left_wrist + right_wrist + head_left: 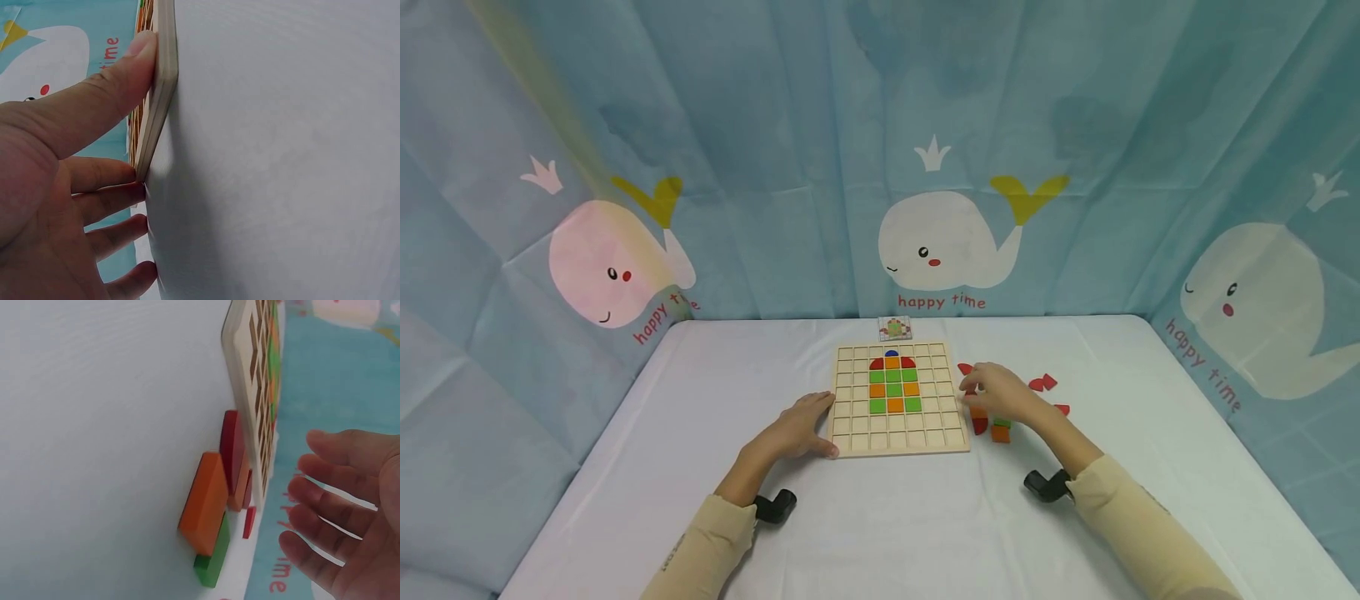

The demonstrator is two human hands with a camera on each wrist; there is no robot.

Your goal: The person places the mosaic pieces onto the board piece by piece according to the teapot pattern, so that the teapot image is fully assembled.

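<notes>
My left hand (800, 427) lies at the left edge of a wooden grid board (955, 437). Its thumb (103, 103) rests on the board's front left corner, and the fingers stretch along the side with their tips touching it. Coloured pieces on the grid form a figure: a blue piece (891, 353) on top, red rounded ones beside an orange one, then rows of green and orange squares. Over loose pieces right of the board hovers my right hand (1000, 393), fingers loosely bent and holding nothing. Below it lie an orange square (205, 503), a green piece (215, 562) and a red piece (231, 447).
A small picture card (895, 328) lies behind the board. More red pieces (1049, 382) are scattered farther right on the white-covered table (880, 533). A blue curtain (775, 167) printed with whales surrounds the back and sides.
</notes>
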